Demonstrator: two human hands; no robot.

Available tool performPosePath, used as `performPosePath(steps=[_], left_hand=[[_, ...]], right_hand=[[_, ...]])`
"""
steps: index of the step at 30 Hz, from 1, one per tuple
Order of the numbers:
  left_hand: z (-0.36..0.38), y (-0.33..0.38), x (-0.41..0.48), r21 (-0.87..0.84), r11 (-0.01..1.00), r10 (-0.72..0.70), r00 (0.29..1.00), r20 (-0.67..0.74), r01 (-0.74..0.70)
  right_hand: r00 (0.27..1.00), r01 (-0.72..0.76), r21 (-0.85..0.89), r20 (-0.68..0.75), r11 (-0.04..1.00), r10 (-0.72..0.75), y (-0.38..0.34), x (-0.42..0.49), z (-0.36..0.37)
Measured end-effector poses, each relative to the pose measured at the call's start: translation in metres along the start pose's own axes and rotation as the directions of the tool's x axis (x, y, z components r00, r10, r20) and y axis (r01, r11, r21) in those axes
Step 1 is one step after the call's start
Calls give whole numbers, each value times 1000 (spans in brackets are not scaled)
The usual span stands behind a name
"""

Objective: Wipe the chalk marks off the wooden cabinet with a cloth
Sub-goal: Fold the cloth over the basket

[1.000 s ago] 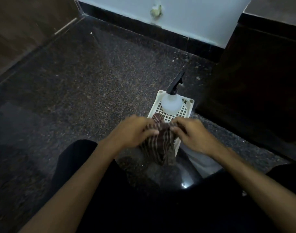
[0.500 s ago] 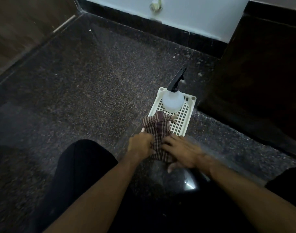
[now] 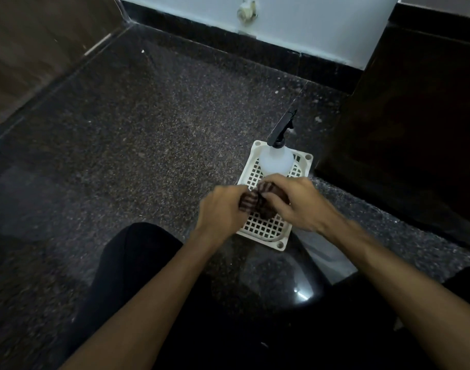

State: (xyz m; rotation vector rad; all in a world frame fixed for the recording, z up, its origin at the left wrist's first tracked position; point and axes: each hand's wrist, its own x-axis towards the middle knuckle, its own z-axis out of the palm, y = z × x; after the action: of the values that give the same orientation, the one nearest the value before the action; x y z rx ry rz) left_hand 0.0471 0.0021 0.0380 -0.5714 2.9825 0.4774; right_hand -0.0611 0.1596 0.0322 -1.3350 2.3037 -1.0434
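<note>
Cloth (image 3: 257,202): checked, bunched, just above the basket (image 3: 271,231) | Grip: your left hand (image 3: 223,206) and right hand (image 3: 295,201) both pinched it | Advice: a flat folded pad would likely have served you best at the cabinet (image 3: 415,129), right of basket.

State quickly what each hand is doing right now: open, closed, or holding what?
Left hand: grips the striped cloth.
Right hand: grips the same cloth.

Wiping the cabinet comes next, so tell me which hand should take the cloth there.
Right, probably. The right hand grips the cloth and lies nearer the cabinet on that side; the left hand, also gripping it, sits farther away.
</note>
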Motion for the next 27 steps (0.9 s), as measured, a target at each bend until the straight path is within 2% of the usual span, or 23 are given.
performPosePath(steps=[2, 7, 12, 16, 19, 21, 23, 25, 27], left_hand=[[-25, -3, 13, -48, 999, -2, 999, -46, 0], [-59, -7, 54, -156, 987, 60, 996, 67, -49], [-15, -12, 70, -70, 998, 14, 998, 57, -10], [20, -25, 67, 19, 1000, 10, 997, 82, -11], [37, -32, 56, 205, 968, 94, 966, 239, -145], [46, -36, 49, 321, 918, 105, 924, 367, -232], [53, -38, 47, 338, 914, 91, 925, 369, -225], [58, -37, 49, 241, 950, 130, 954, 272, -198], [65, -35, 54, 115, 962, 223, 958, 181, -246]], right_hand=[[1000, 18, -2, -20, 1000, -18, -10, 12, -23], [993, 74, -142, -83, 987, -86, -11, 49, -48], [993, -103, -250, -85, 963, 84, 19, 53, -14], [992, -121, -288, -16, 950, 121, 37, 25, 21], [987, -110, -272, 81, 956, 136, 49, -2, 51], [968, -45, -294, 222, 955, 114, 56, -14, 66], [962, 50, -345, 270, 937, 48, 67, -19, 75], [989, -69, -275, 106, 959, 101, 75, -17, 80], [958, -254, -160, -177, 954, 226, 78, -10, 83]])
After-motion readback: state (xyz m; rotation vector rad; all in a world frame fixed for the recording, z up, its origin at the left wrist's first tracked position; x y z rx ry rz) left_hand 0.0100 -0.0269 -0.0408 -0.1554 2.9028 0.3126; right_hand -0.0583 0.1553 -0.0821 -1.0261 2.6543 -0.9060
